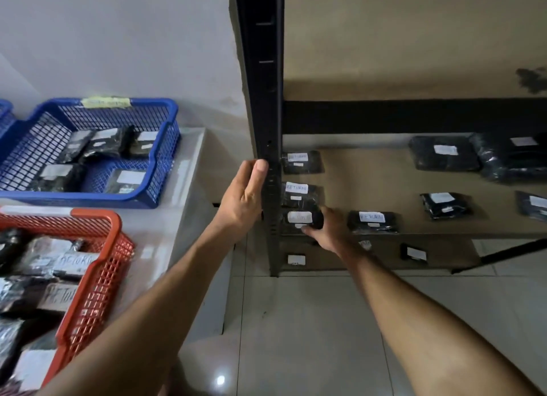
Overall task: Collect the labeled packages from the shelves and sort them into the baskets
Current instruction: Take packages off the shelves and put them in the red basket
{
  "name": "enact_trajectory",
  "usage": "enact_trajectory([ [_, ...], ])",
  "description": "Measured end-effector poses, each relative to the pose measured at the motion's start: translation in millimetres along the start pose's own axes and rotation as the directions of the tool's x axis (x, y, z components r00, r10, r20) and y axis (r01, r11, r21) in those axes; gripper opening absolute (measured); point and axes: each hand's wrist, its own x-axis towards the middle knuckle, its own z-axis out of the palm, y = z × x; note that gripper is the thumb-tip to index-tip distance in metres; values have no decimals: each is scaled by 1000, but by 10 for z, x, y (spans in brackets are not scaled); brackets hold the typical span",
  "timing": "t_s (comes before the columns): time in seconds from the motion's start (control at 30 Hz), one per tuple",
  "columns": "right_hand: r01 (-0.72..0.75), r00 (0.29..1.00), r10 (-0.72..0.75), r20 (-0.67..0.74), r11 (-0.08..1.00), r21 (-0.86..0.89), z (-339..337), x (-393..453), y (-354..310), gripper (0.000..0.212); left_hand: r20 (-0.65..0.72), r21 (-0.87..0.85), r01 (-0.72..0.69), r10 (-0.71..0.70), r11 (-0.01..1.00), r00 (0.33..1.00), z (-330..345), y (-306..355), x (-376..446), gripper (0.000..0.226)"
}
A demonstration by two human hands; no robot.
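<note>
At shelf | left hand holds post | right hand grips package

pale wall, glossy tiled floor, white table, dark smudge at upper right

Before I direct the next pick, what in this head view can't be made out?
- Label on the package the right hand grips: blurred.
- Yellow tag on the blue basket: too blurred to read.
- Far-right packages: cut off by the frame edge.
- Lower shelf contents: mostly hidden under the shelf above.
- Left hand fingers: hidden behind the post.
</note>
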Motion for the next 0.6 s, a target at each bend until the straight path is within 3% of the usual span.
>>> enact_trajectory([
  [0.1,-51,999,50,8,996,78,44,-42,21,63,-28,16,13,-13,1000,1000,-27,-8,-15,23],
  [0.17,-13,1000,12,10,988,157,3,-161,54,60,6,116,-1,0,993,1000,-69,84,-117,23],
  [0.23,14,1000,-13,-6,956,291,-116,-380,59,46,69,210,-34,19,977,997,-163,163,-277,47],
  [0.3,-17,999,33,-31,916,402,-303,-677,59,30,124,263,-22,-11,965,992,-273,278,-506,55],
  [0.43,-118,984,175,-12,713,691,-743,-1418,-141,24,178,387,3,-78,922,981,-528,512,-1037,34],
  [0.5,-89,979,197,-52,643,761,-935,-1797,-344,23,212,456,-24,-82,890,974,-669,592,-1251,21],
  [0.6,-9,977,174,-123,608,794,-1172,-2296,-804,22,232,503,-60,-68,862,970,-960,619,-1498,48],
])
